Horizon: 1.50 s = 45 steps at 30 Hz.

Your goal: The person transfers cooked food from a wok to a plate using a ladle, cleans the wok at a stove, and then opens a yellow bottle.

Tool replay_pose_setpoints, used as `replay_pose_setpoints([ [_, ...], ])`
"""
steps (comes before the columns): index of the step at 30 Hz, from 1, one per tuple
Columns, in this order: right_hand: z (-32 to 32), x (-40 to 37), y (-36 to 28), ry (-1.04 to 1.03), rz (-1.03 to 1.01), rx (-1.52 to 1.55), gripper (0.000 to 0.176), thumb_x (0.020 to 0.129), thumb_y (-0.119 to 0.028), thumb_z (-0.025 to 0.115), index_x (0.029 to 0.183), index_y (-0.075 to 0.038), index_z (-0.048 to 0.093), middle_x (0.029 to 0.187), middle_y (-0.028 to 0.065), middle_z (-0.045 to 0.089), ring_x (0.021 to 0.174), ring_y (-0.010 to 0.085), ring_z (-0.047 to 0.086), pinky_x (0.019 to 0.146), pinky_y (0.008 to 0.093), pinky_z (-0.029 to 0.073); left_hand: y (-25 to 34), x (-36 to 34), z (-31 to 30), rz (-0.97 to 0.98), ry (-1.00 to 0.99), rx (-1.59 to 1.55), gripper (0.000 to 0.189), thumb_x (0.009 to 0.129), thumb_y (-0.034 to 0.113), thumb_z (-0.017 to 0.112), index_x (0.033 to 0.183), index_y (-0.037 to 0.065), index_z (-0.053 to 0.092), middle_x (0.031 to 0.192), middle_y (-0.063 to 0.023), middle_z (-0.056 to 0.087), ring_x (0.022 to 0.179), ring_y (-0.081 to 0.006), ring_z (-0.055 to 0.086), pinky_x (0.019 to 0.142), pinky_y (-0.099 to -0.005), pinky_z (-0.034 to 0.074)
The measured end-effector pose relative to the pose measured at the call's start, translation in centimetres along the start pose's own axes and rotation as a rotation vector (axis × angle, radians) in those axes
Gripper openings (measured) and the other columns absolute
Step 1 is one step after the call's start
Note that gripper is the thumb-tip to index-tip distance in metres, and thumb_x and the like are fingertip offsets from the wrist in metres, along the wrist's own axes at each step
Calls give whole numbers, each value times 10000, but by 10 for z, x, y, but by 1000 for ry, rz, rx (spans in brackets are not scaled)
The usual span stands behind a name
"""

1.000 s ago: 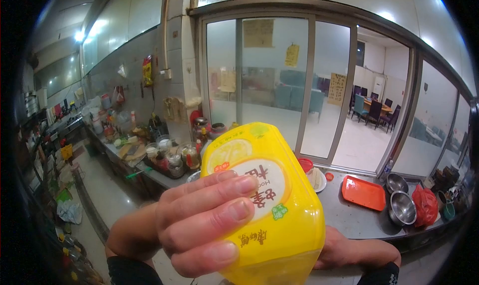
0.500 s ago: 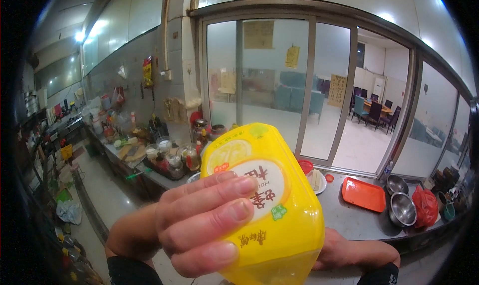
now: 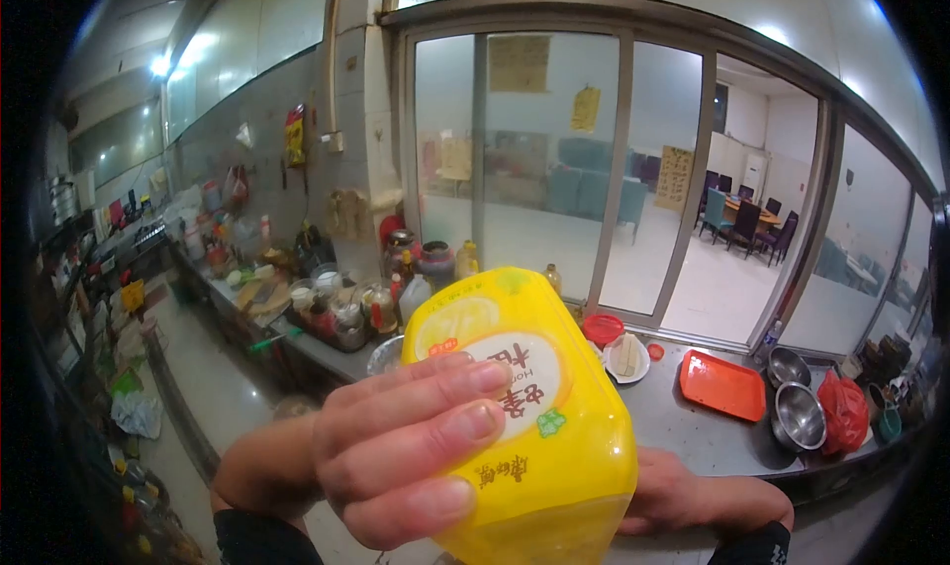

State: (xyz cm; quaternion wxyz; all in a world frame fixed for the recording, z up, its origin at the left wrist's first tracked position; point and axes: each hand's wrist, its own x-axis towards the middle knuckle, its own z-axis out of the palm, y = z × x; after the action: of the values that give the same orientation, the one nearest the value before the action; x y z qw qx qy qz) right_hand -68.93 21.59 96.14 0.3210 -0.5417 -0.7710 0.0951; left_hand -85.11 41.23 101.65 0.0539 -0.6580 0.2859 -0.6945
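A large yellow bottle with a white label fills the lower middle of the view, tilted, its lower part see-through. My left hand is wrapped over its near left side, four fingers across the label. Behind the bottle's right edge is my right hand; its fingertips are hidden by the bottle, so what they hold cannot be made out.
On the steel counter to the right are a white plate, an orange tray, metal bowls and a red plastic bag. Jars, bottles and a round cutting board line the left counter. Glass sliding doors stand behind.
The yellow bottle has dropped slightly in view, uncovering bottles and a red container behind it. My left hand still grips it in nearly the same place.
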Motion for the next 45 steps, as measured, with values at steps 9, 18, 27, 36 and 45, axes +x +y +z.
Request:
replay_pose_setpoints([
  [9, -6, 6, -12, 152, -141, 51, 415, 750, -65, 712, 1140, -30, 574, 1114, 154, 594, 959, 277, 626, 816, 319, 522, 14, -25, -31, -216, -264, -256, 463, 723, 97, 768, 1065, -15, 477, 1079, -235, 593, 906, -348, 655, 787, -379, 562],
  [18, 7, 22, 3, 82, -33, 185, 467, 773, -23, 677, 1222, -35, 545, 1190, 154, 566, 1037, 284, 586, 878, 339, 484, 54, -131, -64, -1193, -685, -711, 839, 555, 313, 857, 1234, 23, 459, 1153, -147, 554, 1054, -287, 569, 922, -355, 446],
  [27, 49, 72, 44, -385, -63, -13, 388, 770, -18, 599, 1155, -44, 558, 1102, 158, 592, 1015, 320, 584, 854, 383, 489, 96, -213, -52, -1671, -703, -1049, 783, 551, 215, 825, 1230, 62, 467, 1155, -92, 554, 1067, -212, 547, 939, -342, 438],
  [36, 54, 112, 45, -987, 494, -198, 280, 881, -222, 586, 1071, -16, 598, 851, 174, 646, 788, 341, 624, 729, 403, 488, 109, -221, -38, -1853, -692, -1181, 764, 537, 149, 825, 1210, 79, 470, 1131, -88, 552, 1057, -222, 548, 948, -357, 444],
  [45, 47, 97, 59, -709, 297, 27, 253, 795, -168, 675, 982, -10, 613, 893, 165, 631, 835, 328, 620, 741, 398, 491, 100, -219, -40, -1748, -782, -1104, 729, 567, 171, 805, 1205, 77, 466, 1119, -94, 555, 1050, -224, 551, 930, -352, 453],
])
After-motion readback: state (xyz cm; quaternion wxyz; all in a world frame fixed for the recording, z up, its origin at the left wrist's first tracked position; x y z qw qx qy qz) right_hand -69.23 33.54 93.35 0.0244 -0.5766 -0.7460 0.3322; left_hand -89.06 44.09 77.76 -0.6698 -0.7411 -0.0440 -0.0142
